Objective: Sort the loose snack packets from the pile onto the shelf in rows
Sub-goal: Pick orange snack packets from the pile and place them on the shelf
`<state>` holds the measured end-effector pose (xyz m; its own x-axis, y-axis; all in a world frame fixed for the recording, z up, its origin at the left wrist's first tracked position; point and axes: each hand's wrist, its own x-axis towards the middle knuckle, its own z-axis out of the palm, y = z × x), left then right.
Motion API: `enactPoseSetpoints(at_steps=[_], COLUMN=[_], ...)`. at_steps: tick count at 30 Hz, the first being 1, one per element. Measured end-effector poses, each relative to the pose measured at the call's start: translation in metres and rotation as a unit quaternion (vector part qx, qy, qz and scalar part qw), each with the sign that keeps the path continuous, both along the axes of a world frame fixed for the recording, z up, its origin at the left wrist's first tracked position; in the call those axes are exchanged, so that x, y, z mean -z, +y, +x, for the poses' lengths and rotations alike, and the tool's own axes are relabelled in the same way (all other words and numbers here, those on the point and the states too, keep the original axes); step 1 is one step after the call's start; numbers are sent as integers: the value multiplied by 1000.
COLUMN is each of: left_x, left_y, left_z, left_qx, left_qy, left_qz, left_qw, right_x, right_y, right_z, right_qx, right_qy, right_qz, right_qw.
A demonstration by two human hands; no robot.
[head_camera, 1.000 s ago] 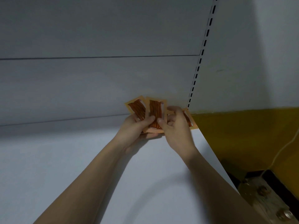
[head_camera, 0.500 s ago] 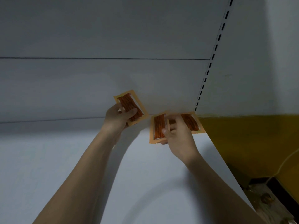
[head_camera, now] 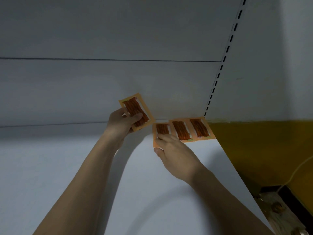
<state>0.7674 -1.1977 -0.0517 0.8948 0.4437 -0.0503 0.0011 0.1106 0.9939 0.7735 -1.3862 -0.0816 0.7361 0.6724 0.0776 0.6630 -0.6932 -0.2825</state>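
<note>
Across the near left of the white shelf (head_camera: 50, 167) nothing but the person's forearms reach in toward the far back panel (head_camera: 101, 90). Further right, the left hand (head_camera: 121, 122) is raised just above the shelf, its thumb and fingers curled round one orange snack packet (head_camera: 136, 111), which is tilted with its top leaning left. To its right, three more orange packets lie flat in a row along the far edge, touching or slightly overlapping: the left packet (head_camera: 161, 130), the middle packet (head_camera: 181, 132) and the right packet (head_camera: 199, 128), the last one at the far right corner beside the slotted upright (head_camera: 220, 70). The right hand (head_camera: 176, 151) rests with straight fingers pressing on the near part of the left packet. Right of the shelf edge is a yellow wall (head_camera: 262, 146).
</note>
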Motion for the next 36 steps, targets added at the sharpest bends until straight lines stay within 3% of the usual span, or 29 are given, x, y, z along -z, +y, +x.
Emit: enactPoseSetpoints(at_steps=[10,13,16,19,21,23,29,32,36], left_x=[2,6,15,22,22,21,29,33,39], left_y=[9,8,5,-2,-4,-3,-7,-5,-11], left_z=[0,0,2,4,3,4,9,9,9], left_qx=[10,27,53,26,-5,14,212,197,175], left_qy=[58,94,128,163,147,106,107,105,118], left_qz=[65,128,252,433,496,519,563,576,621], left_qw=[996,987,958,886,856,848,792,786,755], right_x=[18,12,4,-1,-2,1,17,20,19], right_y=[3,1,-12,-36,-52,-62,-61,-63,-61], right_z=[16,16,25,43,53,59,64,66,64], right_qx=[-11,-21,52,177,234,239,156,155,162], right_qy=[19,10,-69,-82,-37,-14,9,-4,-9], right_qz=[54,130,226,274,260,234,36,24,14], right_qw=[998,991,970,942,936,942,987,988,987])
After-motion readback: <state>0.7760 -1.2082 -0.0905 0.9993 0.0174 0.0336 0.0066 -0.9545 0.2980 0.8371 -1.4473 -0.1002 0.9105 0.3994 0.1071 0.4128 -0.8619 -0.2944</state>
